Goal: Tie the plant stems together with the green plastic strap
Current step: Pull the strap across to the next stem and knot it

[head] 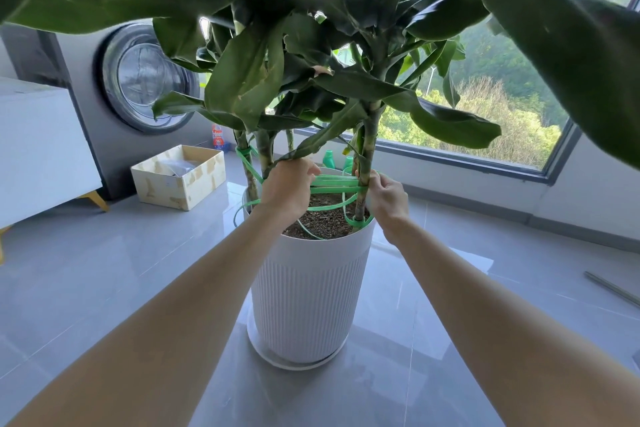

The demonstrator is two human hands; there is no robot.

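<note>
My left grip is curled shut round the green strap, just beside one of the plant stems in the middle of the pot. I see only the back of it, so the fingertips are hidden. My right grip pinches the same strap with bent fingers, touching the right stem. A few flat bands of the strap run between my two grips. The strap is also wound round the far left stem up high, and loose loops of it lie on the soil and round the foot of the right stem. The stems stand in a tall white pot on the grey floor. To the left sit a cardboard box and a washing machine — behind the plant is a big window.
</note>
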